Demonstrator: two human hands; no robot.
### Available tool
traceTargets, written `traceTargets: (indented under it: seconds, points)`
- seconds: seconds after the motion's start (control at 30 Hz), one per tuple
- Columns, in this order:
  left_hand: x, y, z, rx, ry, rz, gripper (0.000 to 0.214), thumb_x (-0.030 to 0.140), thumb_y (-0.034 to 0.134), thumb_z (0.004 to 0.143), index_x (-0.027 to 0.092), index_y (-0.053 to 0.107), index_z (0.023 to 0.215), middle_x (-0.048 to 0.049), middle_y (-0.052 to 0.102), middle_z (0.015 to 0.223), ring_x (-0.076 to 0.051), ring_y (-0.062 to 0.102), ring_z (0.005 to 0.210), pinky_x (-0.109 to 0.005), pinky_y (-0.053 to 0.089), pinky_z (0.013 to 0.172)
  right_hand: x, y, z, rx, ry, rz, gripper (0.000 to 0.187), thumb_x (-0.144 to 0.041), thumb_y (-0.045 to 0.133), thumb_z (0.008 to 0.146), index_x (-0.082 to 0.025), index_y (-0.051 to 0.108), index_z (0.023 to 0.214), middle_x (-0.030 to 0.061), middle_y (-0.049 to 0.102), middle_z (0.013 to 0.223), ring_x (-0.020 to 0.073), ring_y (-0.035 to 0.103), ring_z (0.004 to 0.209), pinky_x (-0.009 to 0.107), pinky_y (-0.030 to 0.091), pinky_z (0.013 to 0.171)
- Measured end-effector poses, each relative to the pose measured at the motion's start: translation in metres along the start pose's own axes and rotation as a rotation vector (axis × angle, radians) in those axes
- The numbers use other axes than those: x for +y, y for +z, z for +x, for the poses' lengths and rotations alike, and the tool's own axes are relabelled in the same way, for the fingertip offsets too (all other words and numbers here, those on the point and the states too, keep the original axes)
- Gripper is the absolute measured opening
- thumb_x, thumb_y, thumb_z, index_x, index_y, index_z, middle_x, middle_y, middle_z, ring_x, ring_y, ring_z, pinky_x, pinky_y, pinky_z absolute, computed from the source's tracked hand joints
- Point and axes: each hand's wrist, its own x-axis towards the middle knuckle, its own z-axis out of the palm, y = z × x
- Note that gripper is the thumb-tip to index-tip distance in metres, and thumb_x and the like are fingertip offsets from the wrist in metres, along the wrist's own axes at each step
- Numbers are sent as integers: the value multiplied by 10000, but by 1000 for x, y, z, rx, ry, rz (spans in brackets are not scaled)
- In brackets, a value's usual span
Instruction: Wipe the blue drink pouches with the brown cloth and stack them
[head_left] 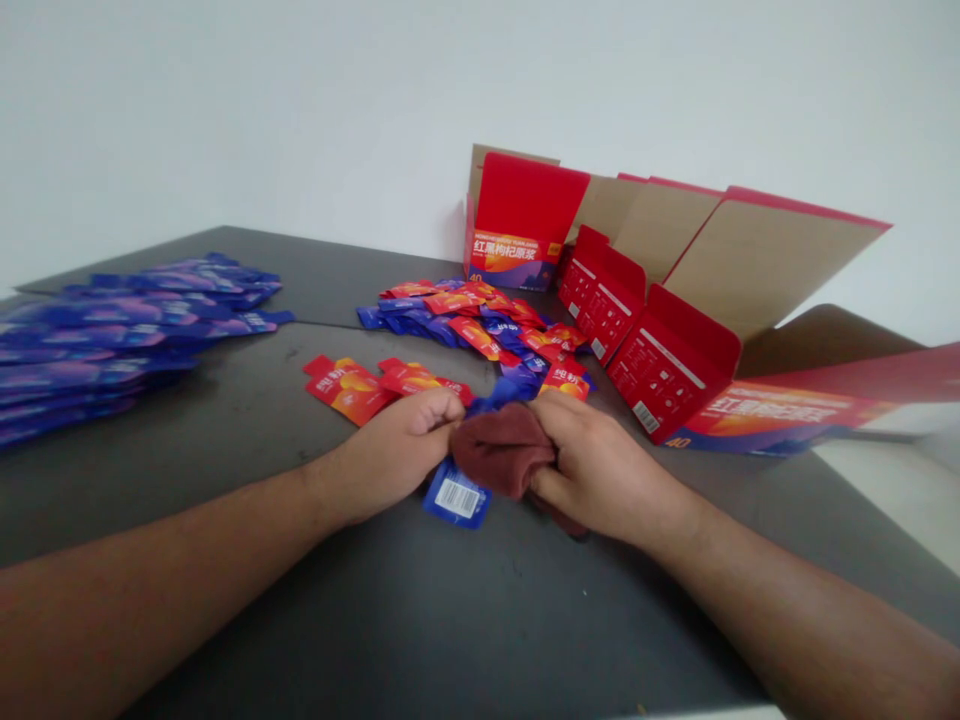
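Observation:
My left hand point(394, 450) is closed round a blue sachet point(457, 497) whose barcode end sticks out below the fingers. My right hand point(600, 465) grips a dark red cloth point(502, 448) and presses it against that sachet. Both hands rest low over the dark table point(450, 600), close together near its middle. Just beyond them lie two red-orange sachets point(349, 385) flat on the table.
A heap of red and blue sachets point(472, 320) lies behind the hands. Piles of blue sachets point(112, 330) cover the left side. Open red cartons point(660, 360) with raised cardboard flaps stand at the back right; one more point(517, 240) is by the wall.

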Motion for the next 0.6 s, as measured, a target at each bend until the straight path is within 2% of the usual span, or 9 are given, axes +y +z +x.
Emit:
traceTargets:
  seconds: [0.1, 0.17, 0.23, 0.33, 0.47, 0.53, 0.6]
  points:
    - [-3, 1, 0, -12, -1, -27, 214, 390, 565, 975, 200, 568, 877, 27, 578, 762, -128, 517, 662, -251, 421, 605, 9, -1, 4, 143, 84, -26, 127, -143, 641, 831, -201, 564, 914, 36, 605, 895, 211, 578, 853, 331, 453, 759]
    - [-5, 1, 0, -8, 9, -17, 220, 389, 565, 975, 201, 552, 860, 32, 563, 752, -127, 516, 665, -251, 427, 613, 11, -1, 5, 163, 102, -12, 116, -153, 646, 841, -196, 573, 920, 37, 612, 891, 209, 583, 847, 331, 455, 764]
    - [-4, 0, 0, -15, 10, -12, 217, 387, 565, 974, 200, 557, 864, 27, 578, 768, -130, 528, 679, -253, 432, 620, 10, 0, 5, 120, 81, 8, 126, -139, 649, 826, -197, 566, 901, 32, 609, 878, 202, 581, 832, 323, 457, 754]
    - [-1, -1, 0, 0, 14, 27, 215, 374, 563, 968, 197, 566, 847, 19, 589, 772, -131, 521, 679, -253, 420, 606, 3, 1, 2, -9, -24, 33, 169, -106, 655, 787, -199, 550, 881, 31, 602, 892, 198, 583, 840, 315, 466, 750]
    - [2, -1, 0, 43, 67, 101, 202, 339, 552, 961, 197, 559, 818, 24, 566, 760, -126, 494, 672, -250, 404, 598, -6, 2, -2, -195, -203, 88, 271, -91, 645, 804, -190, 599, 1052, 59, 648, 1073, 218, 614, 1019, 329, 492, 891]
    - [2, -1, 0, 37, 58, 96, 211, 345, 548, 965, 197, 555, 815, 26, 559, 751, -125, 488, 659, -250, 398, 590, -6, 1, -2, -176, -181, 78, 290, -88, 642, 801, -193, 597, 1067, 63, 654, 1104, 221, 614, 1044, 331, 492, 908]
    - [1, 0, 0, 19, 26, 58, 225, 366, 554, 970, 197, 554, 821, 26, 564, 745, -125, 493, 650, -252, 395, 585, -3, 0, -1, -69, -80, 30, 214, -97, 641, 793, -200, 578, 969, 56, 646, 1022, 217, 612, 965, 327, 491, 838]
